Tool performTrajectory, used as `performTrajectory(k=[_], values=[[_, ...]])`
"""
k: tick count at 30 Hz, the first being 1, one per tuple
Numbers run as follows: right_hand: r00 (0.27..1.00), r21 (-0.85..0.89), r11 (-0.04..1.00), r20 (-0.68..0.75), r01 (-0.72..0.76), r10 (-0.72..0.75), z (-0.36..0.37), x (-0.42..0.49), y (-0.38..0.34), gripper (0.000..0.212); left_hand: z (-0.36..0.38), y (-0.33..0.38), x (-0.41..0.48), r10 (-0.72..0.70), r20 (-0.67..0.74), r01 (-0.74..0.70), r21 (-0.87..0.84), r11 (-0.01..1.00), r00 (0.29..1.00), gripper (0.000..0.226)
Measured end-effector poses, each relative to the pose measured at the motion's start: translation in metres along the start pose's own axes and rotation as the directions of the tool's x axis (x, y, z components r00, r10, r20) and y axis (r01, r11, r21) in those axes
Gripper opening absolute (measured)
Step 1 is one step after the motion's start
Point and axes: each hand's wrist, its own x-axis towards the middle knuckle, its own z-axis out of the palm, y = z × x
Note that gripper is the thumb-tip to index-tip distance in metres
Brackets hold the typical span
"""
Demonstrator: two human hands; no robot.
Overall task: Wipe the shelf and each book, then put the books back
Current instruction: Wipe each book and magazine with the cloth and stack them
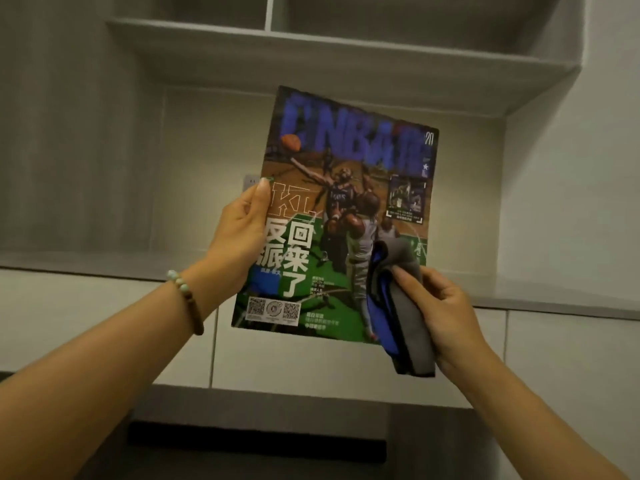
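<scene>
The left hand (239, 233) grips the basketball magazine (346, 209) at the cover's nine o'clock edge, thumb laid flat on the front and fingers hidden behind; a beaded bracelet (188, 303) circles that wrist. The right hand (446, 313) has its fingers curled around a folded grey-and-blue cloth (410, 327), thumb on top, and the cloth touches the cover at its five o'clock corner. The magazine is held up in the air, cover facing the camera, its top leaning toward one o'clock, in front of an open grey shelf compartment. A shelf board (311, 57) runs across at twelve o'clock, with an upright divider (269, 12) above it. A pale wall plate (250, 183) peeks out just beside the left thumb. Pale cabinet fronts (294, 358) sit below the magazine; a dark bar (256, 441) lies at six o'clock.
</scene>
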Motion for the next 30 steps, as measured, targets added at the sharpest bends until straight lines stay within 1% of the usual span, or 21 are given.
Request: performTrajectory(k=[1,3,4,6,7,9,11,12,15,17,19,20,22,23,25,26,28,30], values=[[1.0,-0.027,1.0,-0.027,0.006,-0.007,0.002,0.01,-0.002,0.034,-0.001,0.0,0.009,-0.048,-0.009,0.048,0.008,0.999,0.999,0.033],[0.996,-0.065,0.998,-0.087,0.014,-0.02,0.007,0.032,-0.004,0.023,-0.002,-0.002,0.029,-0.133,0.009,0.133,-0.006,0.991,0.991,0.029],[0.992,-0.092,0.996,-0.12,0.014,-0.025,0.01,0.043,-0.003,0.018,-0.003,-0.004,0.039,-0.172,0.019,0.172,-0.033,0.985,0.985,0.035],[0.984,-0.137,0.99,-0.172,0.021,-0.045,0.013,0.065,0.004,0.012,-0.004,-0.008,0.054,-0.25,0.034,0.252,-0.09,0.963,0.968,0.068],[0.981,-0.161,0.987,-0.186,0.026,-0.057,0.014,0.075,0.007,0.009,-0.005,-0.012,0.059,-0.262,0.044,0.265,-0.077,0.961,0.964,0.079],[0.979,-0.26,0.965,-0.183,0.036,-0.086,0.011,0.094,0.016,0.01,-0.002,-0.022,0.062,-0.232,0.094,0.226,0.069,0.972,0.968,0.086],[0.984,-0.38,0.924,-0.145,0.039,-0.101,0.009,0.109,0.028,0.012,0.002,-0.035,0.059,-0.193,0.127,0.164,0.205,0.965,0.973,0.085],[0.986,-0.413,0.91,-0.135,0.035,-0.099,0.009,0.114,0.033,0.013,0.004,-0.044,0.058,-0.175,0.137,0.135,0.26,0.956,0.975,0.084],[0.988,-0.443,0.897,-0.14,-0.004,-0.065,0.011,0.124,0.044,0.009,0.006,-0.067,0.056,-0.153,0.187,0.078,0.358,0.931,0.97,0.089],[0.987,-0.453,0.89,-0.156,-0.039,-0.037,0.011,0.129,0.049,0.009,0.005,-0.078,0.061,-0.145,0.245,0.026,0.431,0.902,0.959,0.079],[0.986,-0.439,0.894,-0.165,-0.091,0.019,0.011,0.137,0.053,0.01,0.004,-0.083,0.066,-0.184,0.307,-0.031,0.581,0.813,0.934,0.067],[0.984,-0.434,0.891,-0.168,-0.132,0.063,0.01,0.14,0.054,0.011,0.004,-0.084,0.068,-0.222,0.339,-0.04,0.622,0.782,0.914,0.061],[0.973,-0.463,0.861,-0.179,-0.212,0.143,0.009,0.148,0.055,0.016,0.003,-0.083,0.07,-0.293,0.436,-0.029,0.596,0.802,0.851,0.041],[0.967,-0.48,0.844,-0.188,-0.242,0.17,0.009,0.152,0.054,0.021,0.002,-0.083,0.073,-0.313,0.49,-0.026,0.568,0.822,0.814,0.035],[0.957,-0.499,0.818,-0.203,-0.285,0.209,0.009,0.157,0.052,0.029,0.001,-0.082,0.077,-0.362,0.534,-0.044,0.603,0.797,0.764,0.039],[0.953,-0.503,0.812,-0.211,-0.296,0.217,0.01,0.159,0.051,0.031,0.001,-0.081,0.08,-0.383,0.531,-0.062,0.641,0.765,0.756,0.044],[0.954,-0.497,0.817,-0.213,-0.292,0.212,0.01,0.157,0.052,0.03,0.0,-0.082,0.082,-0.377,0.516,-0.122,0.698,0.705,0.769,0.049],[0.963,-0.496,0.829,-0.192,-0.26,0.188,0.007,0.154,0.055,0.023,0.0,-0.084,0.08,-0.355,0.498,-0.144,0.715,0.684,0.791,0.05]])
